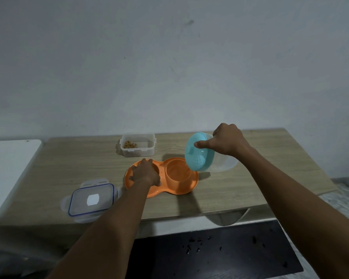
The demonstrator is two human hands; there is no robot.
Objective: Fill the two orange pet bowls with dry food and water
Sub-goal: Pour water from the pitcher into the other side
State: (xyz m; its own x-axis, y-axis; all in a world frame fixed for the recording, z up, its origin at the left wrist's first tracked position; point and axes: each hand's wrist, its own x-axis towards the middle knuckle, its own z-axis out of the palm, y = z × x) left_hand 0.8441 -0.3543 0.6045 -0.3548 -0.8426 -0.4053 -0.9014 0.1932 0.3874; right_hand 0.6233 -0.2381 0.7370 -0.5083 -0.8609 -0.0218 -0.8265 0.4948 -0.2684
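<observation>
One orange double pet bowl (181, 185) lies on the wooden worktop (69, 164), a smooth plastic, peanut-shaped tray with two round wells. One clear rectangular plastic tub (137, 144) stands just behind it, open, with a small heap of brown dry food (130, 144) in its left corner. One matching clip lid (91, 199), clear with a blue seal, lies flat to the front left, apart from the tray.

The left hand (145, 174) rests over the left well, palm down, fingers (147, 162) loosely spread across the rim, hiding what is inside. The right well is in plain view beside it; whether it holds water cannot be told.

The right hand (228, 141) holds one round translucent container with a turquoise lid (196, 152), tipped steeply on its side above the right well's far right edge. Its fingers wrap the container's body and the thumb presses on the lid.
</observation>
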